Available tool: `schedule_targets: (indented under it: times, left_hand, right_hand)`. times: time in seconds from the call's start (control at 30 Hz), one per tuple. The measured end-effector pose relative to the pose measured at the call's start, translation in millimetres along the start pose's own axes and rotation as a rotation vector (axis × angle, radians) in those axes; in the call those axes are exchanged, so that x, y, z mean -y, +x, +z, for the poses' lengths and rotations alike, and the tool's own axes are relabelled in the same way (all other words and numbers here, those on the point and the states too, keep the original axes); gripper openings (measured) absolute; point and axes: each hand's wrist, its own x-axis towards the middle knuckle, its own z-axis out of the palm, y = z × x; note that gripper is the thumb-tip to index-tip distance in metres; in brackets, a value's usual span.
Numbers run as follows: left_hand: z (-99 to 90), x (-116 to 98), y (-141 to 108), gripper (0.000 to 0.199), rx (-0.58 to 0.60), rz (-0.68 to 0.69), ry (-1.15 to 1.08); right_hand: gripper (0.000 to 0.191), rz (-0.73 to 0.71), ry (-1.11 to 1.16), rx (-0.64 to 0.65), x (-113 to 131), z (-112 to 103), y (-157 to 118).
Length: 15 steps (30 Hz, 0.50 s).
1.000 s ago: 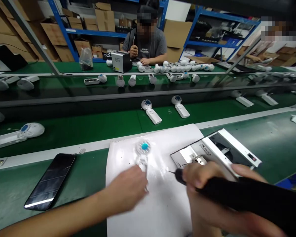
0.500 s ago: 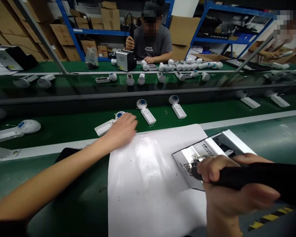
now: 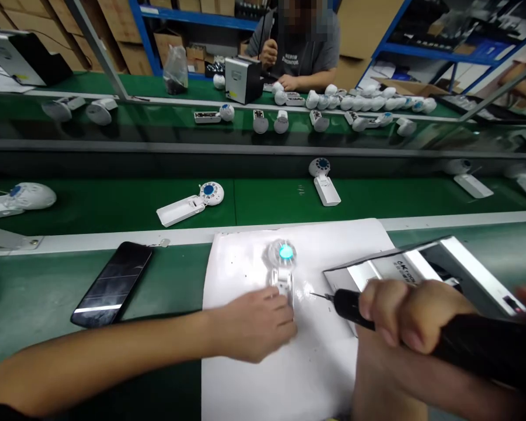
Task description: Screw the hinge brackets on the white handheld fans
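The left hand [image 3: 252, 324] lies over the lower end of a white handheld device [image 3: 283, 283], whose round head glows teal at about 1 o'clock from that hand. Blur hides whether the fingers are clamped on the handle or only pressing it. The device lies flat on a white paper sheet [image 3: 319, 374], with its head toward 12 o'clock.

The right hand [image 3: 403, 313] is closed in a tight fist around a black electric screwdriver [image 3: 350, 307]. Its thin metal bit [image 3: 319, 295] points toward 9 o'clock, its tip near the device's handle but apparently not touching it. Behind that hand, at about 1 o'clock, a silver-edged case [image 3: 421, 269] sits partly on the paper.

A black smartphone [image 3: 111, 285] lies on the green conveyor surface [image 3: 35, 286], at 9 o'clock from the paper and just beside it. Two more white handheld devices [image 3: 324, 181] [image 3: 190, 203] lie on the belt beyond the paper, at about 12 and 11 o'clock. Further off, past a dark rail, a co-worker [image 3: 298, 52] sits at 12 o'clock behind a row of white device heads [image 3: 368, 104].
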Motion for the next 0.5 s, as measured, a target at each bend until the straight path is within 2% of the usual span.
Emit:
schedule_targets:
  times: [0.03, 0.1, 0.17, 0.23, 0.37, 0.5]
  left_hand:
    - [7.1, -11, -6, 0.018, -0.016, 0.043, -0.042]
    - [15.8, -20, -11, 0.019, -0.036, 0.067, -0.11]
    - [17.8, -18, -10, 0.019, -0.049, 0.062, -0.144]
    - [16.5, -13, -8, 0.019, -0.057, 0.058, -0.147]
    - [14.5, -12, -7, 0.017, -0.064, 0.042, -0.142]
    - [14.2, -16, -7, 0.014, -0.073, 0.035, -0.13]
  right_hand:
    - [0.058, 0.003, 0.052, 0.031, -3, 12, 1]
    - [0.053, 0.027, 0.168, 0.095, -9, 39, 2]
    - [0.05, 0.025, 0.24, 0.115, -17, 62, 0]
    - [0.054, -0.014, 0.262, 0.11, -27, 74, -1]
    - [0.062, -0.07, 0.251, 0.14, -41, 72, 0]
    - [0.054, -0.039, 0.2, 0.201, -44, 69, 3]
